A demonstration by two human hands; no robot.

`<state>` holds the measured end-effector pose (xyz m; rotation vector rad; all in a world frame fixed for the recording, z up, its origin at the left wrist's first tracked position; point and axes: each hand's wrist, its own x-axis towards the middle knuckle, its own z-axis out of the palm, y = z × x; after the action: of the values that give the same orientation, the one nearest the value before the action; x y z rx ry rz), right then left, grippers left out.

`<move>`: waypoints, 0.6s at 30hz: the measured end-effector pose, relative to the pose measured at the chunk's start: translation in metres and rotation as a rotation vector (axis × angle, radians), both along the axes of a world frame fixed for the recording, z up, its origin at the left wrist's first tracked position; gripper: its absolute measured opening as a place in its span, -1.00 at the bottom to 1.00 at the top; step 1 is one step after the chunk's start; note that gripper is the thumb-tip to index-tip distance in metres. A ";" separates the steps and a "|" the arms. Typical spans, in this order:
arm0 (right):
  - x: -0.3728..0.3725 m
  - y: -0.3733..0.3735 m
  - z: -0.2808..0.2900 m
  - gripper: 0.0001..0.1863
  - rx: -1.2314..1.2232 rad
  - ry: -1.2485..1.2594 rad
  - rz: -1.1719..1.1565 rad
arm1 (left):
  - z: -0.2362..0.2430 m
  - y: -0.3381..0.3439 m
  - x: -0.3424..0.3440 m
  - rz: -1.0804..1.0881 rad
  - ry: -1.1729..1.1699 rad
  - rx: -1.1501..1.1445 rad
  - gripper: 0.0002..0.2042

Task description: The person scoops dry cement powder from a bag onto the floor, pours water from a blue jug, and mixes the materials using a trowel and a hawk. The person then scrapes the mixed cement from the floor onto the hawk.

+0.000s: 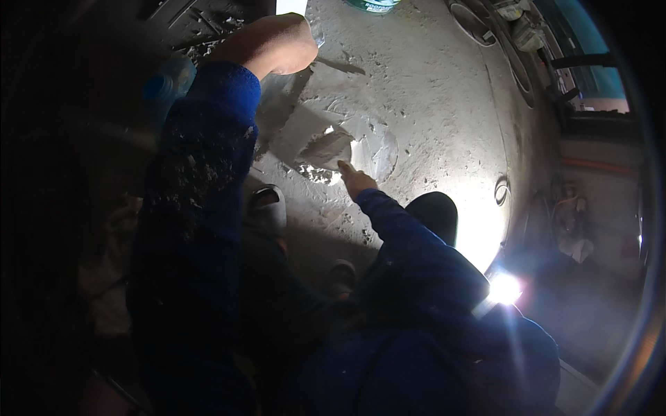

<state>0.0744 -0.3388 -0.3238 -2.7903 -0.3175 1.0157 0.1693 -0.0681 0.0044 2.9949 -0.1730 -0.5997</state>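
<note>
My left hand (288, 45) is a closed fist at the upper left. A clear, shiny edge shows beside its knuckles and a bright white patch (291, 7) beyond it; what the fist holds is mostly hidden. My right hand (357, 182) reaches down to a wet grey-white mix (374, 149) spread on the floor, a finger stretched out at its near edge. In the middle of the mix lies a smooth darker patch (326, 147), with white powdery lumps (316, 173) along its near side. I cannot tell whether it is liquid or a flat tool.
A blue-tinted clear plastic jug (170, 83) stands left of my left forearm. A green tub (372, 5) is at the far edge. My sandalled foot (267, 208) is close to the mix. A bright lamp (505, 288) shines at the lower right. Cables and clutter line the right side.
</note>
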 end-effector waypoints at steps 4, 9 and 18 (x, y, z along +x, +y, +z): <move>0.017 -0.017 0.031 -0.53 -0.126 0.004 0.119 | 0.002 0.008 0.002 -0.154 -0.009 0.154 -0.59; 0.028 0.005 0.060 -0.55 -0.011 -0.055 0.132 | -0.003 0.015 0.002 -0.152 -0.014 0.196 -0.59; 0.021 -0.001 0.006 -0.51 -0.049 0.048 0.000 | -0.003 0.002 0.000 -0.372 0.065 0.370 -0.57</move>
<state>0.0958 -0.3394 -0.3178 -2.8039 -0.2908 1.1025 0.1694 -0.0657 0.0012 3.3134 -0.6981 -0.8454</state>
